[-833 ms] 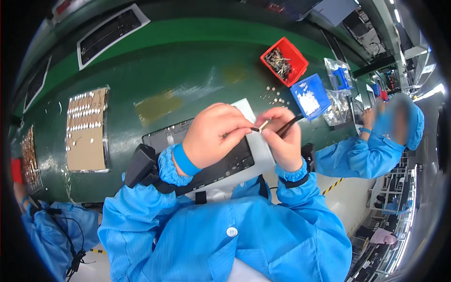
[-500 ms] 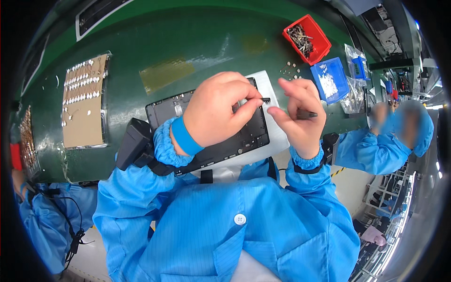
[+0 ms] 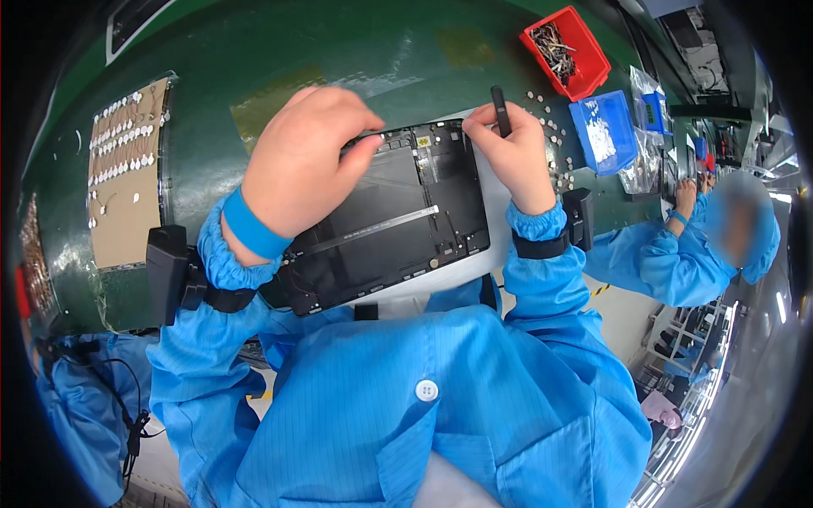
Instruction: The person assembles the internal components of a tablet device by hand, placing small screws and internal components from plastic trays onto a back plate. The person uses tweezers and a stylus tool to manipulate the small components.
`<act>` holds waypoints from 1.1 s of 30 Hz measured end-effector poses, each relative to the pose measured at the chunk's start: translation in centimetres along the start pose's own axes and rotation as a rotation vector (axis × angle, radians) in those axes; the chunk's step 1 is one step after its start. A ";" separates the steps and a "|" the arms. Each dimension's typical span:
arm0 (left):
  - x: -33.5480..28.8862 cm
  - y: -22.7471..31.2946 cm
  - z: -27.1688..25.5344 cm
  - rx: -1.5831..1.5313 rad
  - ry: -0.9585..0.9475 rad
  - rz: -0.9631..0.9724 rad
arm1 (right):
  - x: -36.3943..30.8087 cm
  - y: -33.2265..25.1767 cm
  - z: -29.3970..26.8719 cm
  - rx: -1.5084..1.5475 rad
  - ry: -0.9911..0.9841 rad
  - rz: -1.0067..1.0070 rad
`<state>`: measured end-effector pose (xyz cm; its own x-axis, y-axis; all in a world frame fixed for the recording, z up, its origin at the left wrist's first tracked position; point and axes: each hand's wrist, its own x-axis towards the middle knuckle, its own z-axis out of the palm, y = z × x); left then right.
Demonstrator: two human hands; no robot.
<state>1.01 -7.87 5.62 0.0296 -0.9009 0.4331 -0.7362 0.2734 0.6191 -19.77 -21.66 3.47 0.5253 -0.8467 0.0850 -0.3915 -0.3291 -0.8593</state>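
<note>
A flat black opened device [image 3: 398, 220] with inner parts showing lies on the green bench [image 3: 339, 51] in front of me. My left hand [image 3: 305, 165] rests on the device's upper left edge, fingers curled and pressing down near its top rim. My right hand [image 3: 512, 152] sits at the device's upper right corner and holds a thin black tweezers-like tool [image 3: 500, 110] that points up and away. Both arms wear blue sleeves with black wrist units [image 3: 169, 271].
A red bin [image 3: 584, 38] of small metal parts and a blue bin [image 3: 610, 131] of white pieces stand at the right. Small white discs [image 3: 550, 127] lie loose beside them. A brown card [image 3: 127, 169] with rows of small parts lies left. Another person in blue [image 3: 677, 254] works at right.
My view has tipped down and closer to the device. My hands have separated: the left has settled on the device's top edge, the right has moved to the upper right corner with the tool raised.
</note>
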 end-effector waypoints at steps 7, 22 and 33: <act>-1.9 -1.8 0.6 0.098 0.026 -0.104 | 0.4 0.1 0.6 -0.190 0.035 0.095; -1.5 -0.8 0.7 0.089 -0.006 0.069 | 0.0 -0.8 1.1 -0.348 0.008 -0.035; 1.2 0.7 4.4 0.244 -0.163 0.218 | 1.9 -1.3 -0.3 -0.351 -0.238 0.105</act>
<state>-2.44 -10.27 3.74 -0.2396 -0.8777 0.4150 -0.8534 0.3942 0.3410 -18.45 -22.95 4.89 0.6126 -0.7766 -0.1473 -0.6631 -0.4035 -0.6304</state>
